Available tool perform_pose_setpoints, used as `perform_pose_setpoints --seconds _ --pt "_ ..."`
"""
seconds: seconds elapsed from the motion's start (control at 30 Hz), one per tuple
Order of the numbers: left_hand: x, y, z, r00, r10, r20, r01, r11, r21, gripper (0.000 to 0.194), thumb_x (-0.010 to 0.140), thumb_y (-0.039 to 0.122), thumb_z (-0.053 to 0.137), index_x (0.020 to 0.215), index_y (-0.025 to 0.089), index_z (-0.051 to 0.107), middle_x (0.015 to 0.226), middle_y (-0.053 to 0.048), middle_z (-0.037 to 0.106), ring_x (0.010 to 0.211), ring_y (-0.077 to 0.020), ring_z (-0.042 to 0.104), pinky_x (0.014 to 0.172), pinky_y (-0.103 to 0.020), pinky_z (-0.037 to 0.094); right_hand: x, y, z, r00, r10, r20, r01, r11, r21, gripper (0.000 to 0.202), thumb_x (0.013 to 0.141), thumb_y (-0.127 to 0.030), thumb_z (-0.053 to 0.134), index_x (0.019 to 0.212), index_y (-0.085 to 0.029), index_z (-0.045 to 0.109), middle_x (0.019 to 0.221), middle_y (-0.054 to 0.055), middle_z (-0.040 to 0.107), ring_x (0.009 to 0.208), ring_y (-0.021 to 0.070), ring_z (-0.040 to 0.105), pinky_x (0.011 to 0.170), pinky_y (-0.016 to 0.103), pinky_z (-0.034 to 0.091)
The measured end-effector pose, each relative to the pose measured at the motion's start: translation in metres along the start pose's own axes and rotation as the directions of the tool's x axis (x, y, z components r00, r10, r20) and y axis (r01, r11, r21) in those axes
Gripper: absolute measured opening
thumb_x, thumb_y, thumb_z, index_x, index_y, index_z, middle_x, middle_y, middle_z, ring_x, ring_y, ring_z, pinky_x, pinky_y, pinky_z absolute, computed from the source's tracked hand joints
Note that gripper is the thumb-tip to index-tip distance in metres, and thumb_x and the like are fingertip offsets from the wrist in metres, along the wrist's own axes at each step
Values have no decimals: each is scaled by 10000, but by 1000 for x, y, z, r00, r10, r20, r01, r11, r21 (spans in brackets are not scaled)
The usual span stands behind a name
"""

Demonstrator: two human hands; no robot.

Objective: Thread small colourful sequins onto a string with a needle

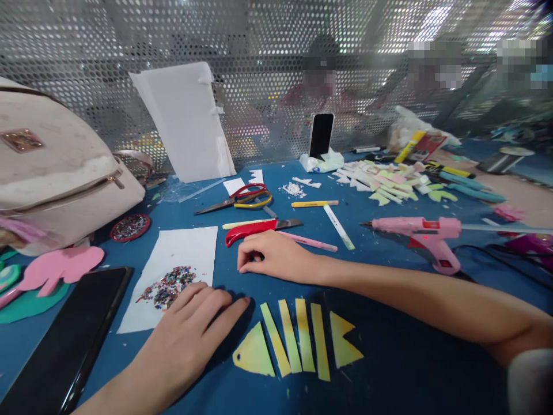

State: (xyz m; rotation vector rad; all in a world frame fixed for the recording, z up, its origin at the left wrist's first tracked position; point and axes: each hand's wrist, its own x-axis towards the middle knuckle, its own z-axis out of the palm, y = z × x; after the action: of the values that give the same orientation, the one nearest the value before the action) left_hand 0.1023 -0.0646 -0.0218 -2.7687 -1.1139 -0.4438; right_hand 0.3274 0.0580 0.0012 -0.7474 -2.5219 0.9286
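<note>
My left hand point(194, 328) lies low with its fingers loosely stretched, holding nothing, over the corner of a white sheet of paper point(194, 248). A pile of multicoloured glitter bits point(173, 285) sits on that sheet by its fingertips. My right hand point(272, 256) rests on the table, fingers curled and thumb against index, with nothing showing in the pinch. Just behind it is a red-handled utility knife point(250, 230). Below the hands lies a yellow-green fish cut into pieces: a head point(254, 351), several strips point(305, 334) and a forked tail point(344, 340).
Scissors point(242, 199) and markers point(339, 226) lie behind the hands. A pink glue gun point(421, 233) stands at right, its cable trailing. Cut pieces point(389, 178) are heaped farther back. A phone point(322, 135) stands propped up; a black tablet point(69, 340) and backpack point(56, 167) are left.
</note>
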Motion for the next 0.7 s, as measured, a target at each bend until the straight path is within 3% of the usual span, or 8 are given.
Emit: perform_pose_setpoints --seconds 0.17,0.3,0.4,0.47,0.53,0.6,0.67,0.7 --pt "1 0 -5 998 49 -39 -54 992 -116 427 1008 30 357 1289 214 622 1050 -74 698 931 -192 619 960 -359 450 -4 7 5 999 4 -42 1 993 122 31 897 -163 714 882 -163 741 892 6 741 776 121 634 672 228 443" --pt "-4 9 -9 982 181 -56 -186 977 -104 397 1040 97 329 1219 222 662 964 -52 746 871 -180 649 1004 -382 472 -5 11 6 997 -46 -64 56 985 162 132 975 -179 615 937 -153 738 954 24 742 862 129 665 785 237 480" --pt "-11 18 -13 951 299 -73 -303 952 -46 346 1058 142 379 1267 207 648 1057 -41 782 977 -184 673 1112 -382 399 -6 11 6 994 -101 -47 105 990 94 284 1039 -129 444 978 -144 721 977 33 716 867 124 656 812 246 475" --pt "-13 21 -14 946 310 -95 -315 948 -41 340 1065 137 381 1260 200 652 1082 -27 788 1000 -181 675 1141 -374 355 -6 10 6 992 -122 -24 122 993 1 300 1033 -98 418 1000 -146 712 949 29 697 847 132 638 794 257 466" --pt "-10 16 -14 966 235 -112 -245 966 -82 370 1071 121 349 1223 228 668 1044 -6 790 939 -169 679 1088 -365 390 -7 10 7 992 -127 0 127 989 -77 284 1022 -92 432 1026 -157 708 941 25 692 849 143 633 783 265 466" --pt "-5 2 -16 988 50 -144 -72 986 -148 363 1061 115 375 1176 276 679 975 13 776 874 -154 675 971 -335 461 -8 10 8 992 -130 -3 129 985 -119 275 1031 -121 440 1087 -173 704 1036 41 704 945 160 645 821 276 478" --pt "0 -18 -20 961 -231 -150 191 952 -240 245 1020 156 503 1130 284 680 1024 -4 752 967 -173 676 899 -313 503 -9 11 9 990 -138 -31 132 981 -141 284 1048 -164 441 1183 -185 689 1162 66 689 1076 181 635 893 296 486" --pt "2 -30 -22 917 -352 -186 288 910 -297 165 1004 218 547 1074 268 688 1030 -14 744 973 -183 677 871 -305 518 -9 11 10 989 -142 -40 135 980 -149 298 1055 -179 438 1238 -189 674 1193 77 678 1107 186 626 914 304 489"
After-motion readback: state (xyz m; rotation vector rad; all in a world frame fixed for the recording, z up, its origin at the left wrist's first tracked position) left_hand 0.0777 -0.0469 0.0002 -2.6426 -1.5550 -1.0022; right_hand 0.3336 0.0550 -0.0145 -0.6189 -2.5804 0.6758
